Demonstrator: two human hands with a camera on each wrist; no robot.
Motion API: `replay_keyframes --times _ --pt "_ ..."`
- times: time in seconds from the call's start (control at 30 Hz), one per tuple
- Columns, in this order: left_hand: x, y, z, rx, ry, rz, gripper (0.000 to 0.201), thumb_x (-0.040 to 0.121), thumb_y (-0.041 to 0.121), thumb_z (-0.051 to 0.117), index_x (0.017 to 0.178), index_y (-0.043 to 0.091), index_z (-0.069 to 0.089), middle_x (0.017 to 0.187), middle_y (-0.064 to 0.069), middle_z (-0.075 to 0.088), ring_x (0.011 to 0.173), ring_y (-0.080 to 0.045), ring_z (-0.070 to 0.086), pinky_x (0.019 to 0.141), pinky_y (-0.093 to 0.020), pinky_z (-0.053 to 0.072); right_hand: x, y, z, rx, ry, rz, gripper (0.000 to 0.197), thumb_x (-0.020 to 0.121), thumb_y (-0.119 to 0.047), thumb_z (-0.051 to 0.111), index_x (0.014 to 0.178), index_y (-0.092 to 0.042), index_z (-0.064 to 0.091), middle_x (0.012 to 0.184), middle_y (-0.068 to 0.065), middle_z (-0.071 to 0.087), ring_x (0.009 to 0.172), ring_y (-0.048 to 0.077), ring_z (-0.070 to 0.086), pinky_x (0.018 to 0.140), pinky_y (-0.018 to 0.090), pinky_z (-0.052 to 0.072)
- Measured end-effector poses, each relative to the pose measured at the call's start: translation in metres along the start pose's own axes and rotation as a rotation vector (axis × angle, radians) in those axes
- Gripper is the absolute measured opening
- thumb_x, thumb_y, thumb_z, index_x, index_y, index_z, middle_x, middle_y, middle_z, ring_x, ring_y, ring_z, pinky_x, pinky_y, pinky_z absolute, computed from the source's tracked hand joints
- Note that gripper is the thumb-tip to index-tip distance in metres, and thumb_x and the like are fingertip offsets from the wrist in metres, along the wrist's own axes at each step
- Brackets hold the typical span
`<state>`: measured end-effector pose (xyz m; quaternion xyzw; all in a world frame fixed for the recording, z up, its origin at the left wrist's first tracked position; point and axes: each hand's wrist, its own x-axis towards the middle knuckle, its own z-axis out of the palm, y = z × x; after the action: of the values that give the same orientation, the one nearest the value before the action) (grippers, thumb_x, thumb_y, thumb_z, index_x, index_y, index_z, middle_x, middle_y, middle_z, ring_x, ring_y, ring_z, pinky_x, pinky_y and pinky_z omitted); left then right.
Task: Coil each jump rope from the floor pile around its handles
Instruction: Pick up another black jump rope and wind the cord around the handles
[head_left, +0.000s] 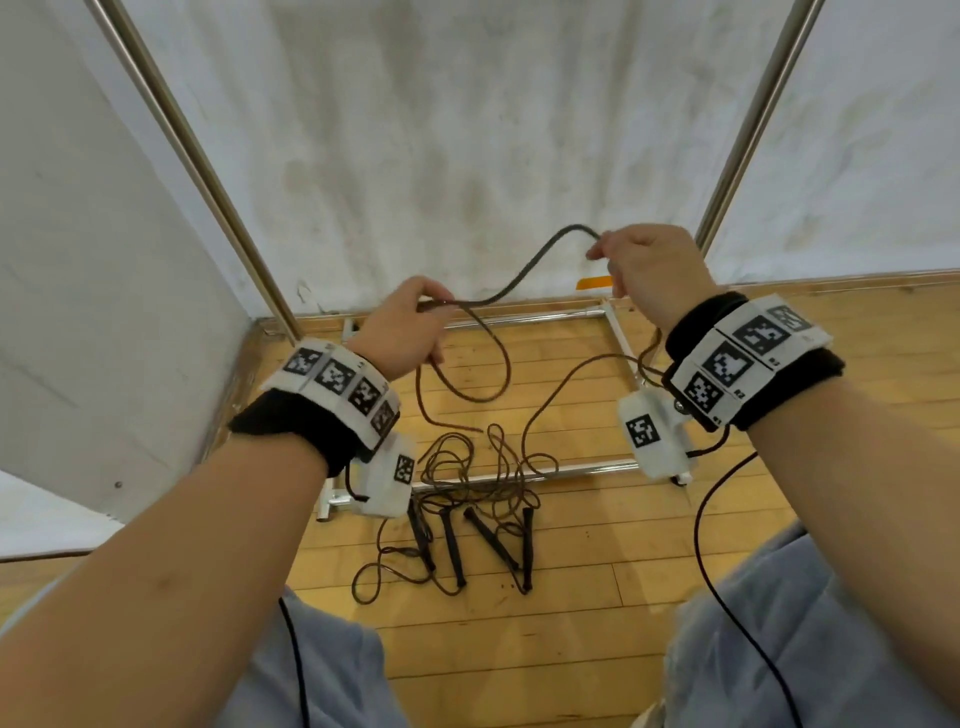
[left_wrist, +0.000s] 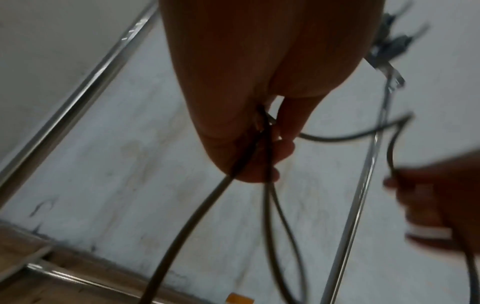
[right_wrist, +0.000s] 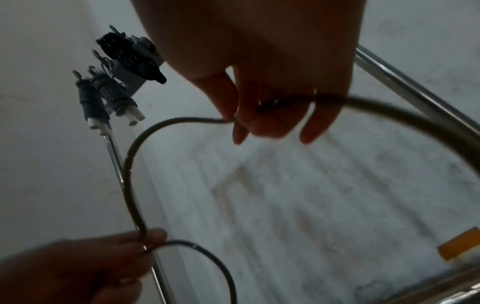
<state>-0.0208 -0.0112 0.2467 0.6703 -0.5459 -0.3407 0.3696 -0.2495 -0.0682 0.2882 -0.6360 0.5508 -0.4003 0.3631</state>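
In the middle of the head view, both hands are raised above the wooden floor (head_left: 597, 618) with a dark rope (head_left: 511, 283) running between them. The left hand (head_left: 402, 332), left of centre, is curling its fingers (left_wrist: 283, 148) around the rope; the left wrist view shows several strands passing through the closed fist and hanging down toward the bottom of the frame. One strand is drooping in a loop (head_left: 480, 364) just below this hand. The right hand (head_left: 647, 275), a little higher and to the right of centre, is pinching the rope between thumb and bent fingers (right_wrist: 270, 121); in the right wrist view the cord is arching out of the grip to the left and sweeping away thick and blurred to the right edge. From the raised hands the rope is trailing down to the pile (head_left: 467, 483) lying on the floor at lower centre, a tangle of thin brown loops. Four black handles (head_left: 485, 543) are lying at the near edge of that tangle, touching or just beside one another. A metal frame (head_left: 587, 467) is resting on the floor under and behind the pile, against the white wall (head_left: 467, 130) filling the upper part of the frame. Marker-covered wristbands (head_left: 748, 353) are sitting on both forearms.
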Motion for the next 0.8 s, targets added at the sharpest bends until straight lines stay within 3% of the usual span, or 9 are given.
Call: replay_keyframes --times 0.07,0.13,0.23,0.33,0.4,0.47,0.57,0.7,0.8 --pt "0.003 0.009 -0.007 -0.142 0.081 -0.009 0.019 0.095 0.011 0.046 0.094 0.027 0.055 0.068 0.0 0.057 0.051 -0.01 0.054 0.062 -0.033 0.049 0.001 0.003 0.0 -0.197 -0.187 0.092 0.025 0.092 -0.018 0.049 0.095 -0.004 0.07 0.071 0.004 0.059 0.067 0.02 0.052 0.07 0.035 0.045" --pt "0.002 0.018 -0.011 -0.229 0.117 0.016 0.023 0.096 0.008 0.043 0.095 0.025 0.058 0.073 0.003 0.054 0.054 -0.008 0.052 0.059 -0.027 0.044 -0.002 0.006 0.002 -0.364 -0.304 0.129 0.028 0.092 -0.012 0.045 0.111 -0.003 0.064 0.101 0.011 0.066 0.094 0.028 0.06 0.085 0.034 0.047" --pt "-0.006 0.028 -0.01 -0.258 0.065 0.101 0.026 0.097 0.006 0.041 0.091 0.022 0.061 0.063 0.006 0.051 0.055 -0.007 0.048 0.056 -0.019 0.04 -0.016 0.002 0.012 -0.258 -0.286 0.004 0.038 0.095 -0.012 0.037 0.129 -0.013 0.054 0.133 0.002 0.054 0.124 0.016 0.047 0.099 0.024 0.034" --pt "-0.015 0.036 -0.005 -0.269 -0.065 0.2 0.025 0.096 0.002 0.043 0.088 0.018 0.061 0.062 0.006 0.055 0.055 -0.006 0.049 0.054 -0.016 0.039 -0.028 -0.002 0.031 -0.081 -0.373 0.008 0.052 0.096 -0.038 0.044 0.142 -0.018 0.035 0.142 -0.002 0.044 0.128 0.016 0.042 0.108 0.037 0.033" --pt "-0.018 0.04 -0.005 -0.288 -0.122 0.235 0.025 0.096 0.002 0.044 0.087 0.019 0.06 0.062 0.009 0.058 0.058 -0.007 0.049 0.056 -0.018 0.038 -0.033 -0.001 0.039 -0.149 -0.496 0.009 0.051 0.092 -0.046 0.051 0.133 -0.018 0.044 0.131 0.0 0.055 0.118 0.017 0.052 0.105 0.042 0.039" --pt "-0.019 0.041 -0.006 -0.283 -0.116 0.254 0.023 0.095 0.003 0.046 0.091 0.021 0.059 0.062 0.011 0.059 0.06 -0.007 0.051 0.058 -0.018 0.04 -0.036 0.0 0.042 -0.068 -0.567 0.01 0.024 0.094 -0.035 0.052 0.099 -0.014 0.061 0.095 0.001 0.071 0.091 0.016 0.066 0.096 0.041 0.047" --pt "-0.018 0.036 -0.011 -0.166 -0.033 0.243 0.023 0.094 0.009 0.051 0.109 0.026 0.057 0.066 0.011 0.061 0.066 -0.001 0.055 0.07 -0.016 0.042 -0.031 -0.002 0.039 0.071 -0.411 -0.023 0.025 0.096 -0.029 0.05 0.079 -0.016 0.065 0.054 -0.007 0.06 0.06 0.015 0.062 0.077 0.037 0.052" --pt "-0.016 0.028 -0.012 0.023 -0.008 0.209 0.012 0.093 0.018 0.057 0.09 0.029 0.063 0.077 0.007 0.063 0.074 -0.005 0.057 0.071 -0.02 0.044 -0.024 -0.01 0.031 0.047 -0.177 -0.168 0.02 0.091 -0.027 0.055 0.078 -0.026 0.069 0.063 -0.005 0.062 0.068 0.014 0.06 0.08 0.037 0.052" --pt "-0.016 0.024 -0.006 0.172 -0.051 0.186 0.013 0.091 0.024 0.061 0.079 0.031 0.061 0.075 0.009 0.058 0.068 -0.005 0.052 0.063 -0.019 0.04 -0.025 -0.014 0.031 0.097 -0.095 -0.197 0.021 0.091 -0.027 0.056 0.075 -0.029 0.068 0.053 -0.013 0.057 0.056 0.006 0.056 0.066 0.029 0.052"
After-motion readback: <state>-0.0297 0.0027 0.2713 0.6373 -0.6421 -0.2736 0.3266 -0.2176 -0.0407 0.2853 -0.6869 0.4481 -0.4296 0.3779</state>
